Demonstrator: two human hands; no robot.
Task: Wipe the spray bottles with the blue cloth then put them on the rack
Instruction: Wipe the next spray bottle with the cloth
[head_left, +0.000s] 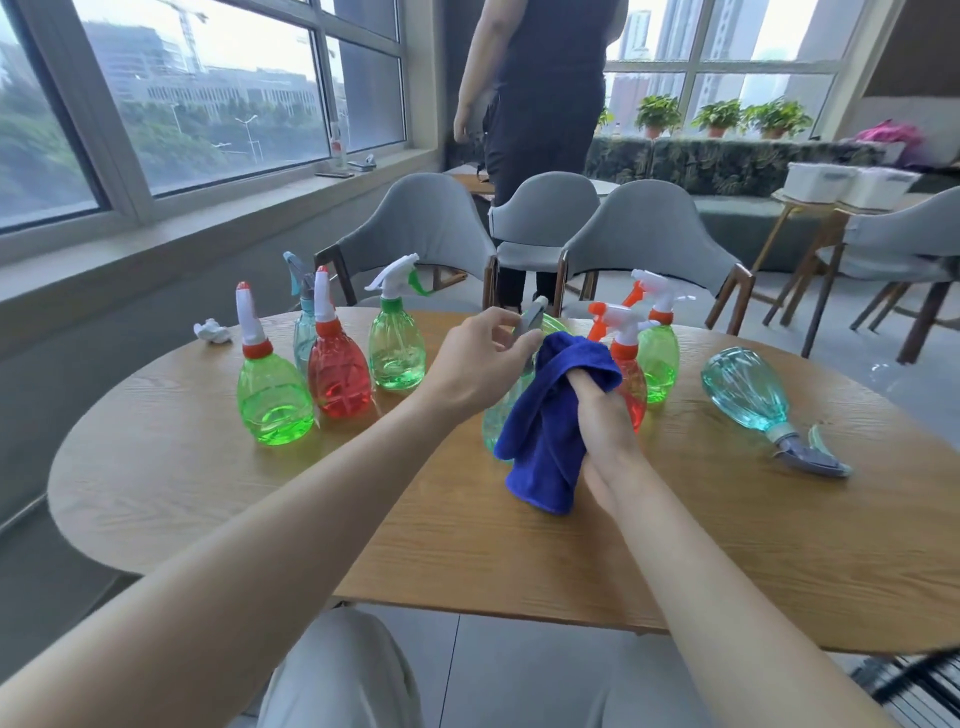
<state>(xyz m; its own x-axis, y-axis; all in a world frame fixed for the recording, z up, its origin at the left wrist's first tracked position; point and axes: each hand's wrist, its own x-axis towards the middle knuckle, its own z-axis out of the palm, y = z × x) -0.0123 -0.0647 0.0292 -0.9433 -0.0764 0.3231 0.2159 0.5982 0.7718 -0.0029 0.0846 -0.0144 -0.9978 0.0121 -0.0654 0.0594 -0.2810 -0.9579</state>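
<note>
Mid-wipe here: our left hand (480, 361) pinches the teal bottle (493, 423) by its trigger head, fingers (496, 318) curled, mid-tabletop (415, 519). Our right hand (602, 421) grips the blue cloth (543, 436) against it. Next we'd guess finish rubbing, then onto the rack.

The worktop (467, 545) is pale wood with visible grain and a matt finish. The spray bottles (272, 400) are glossy see-through plastic with smooth opaque plastic heads. The blue cloth (545, 441) is soft and napped, and the chairs (649, 234) wear matt grey fabric.
</note>
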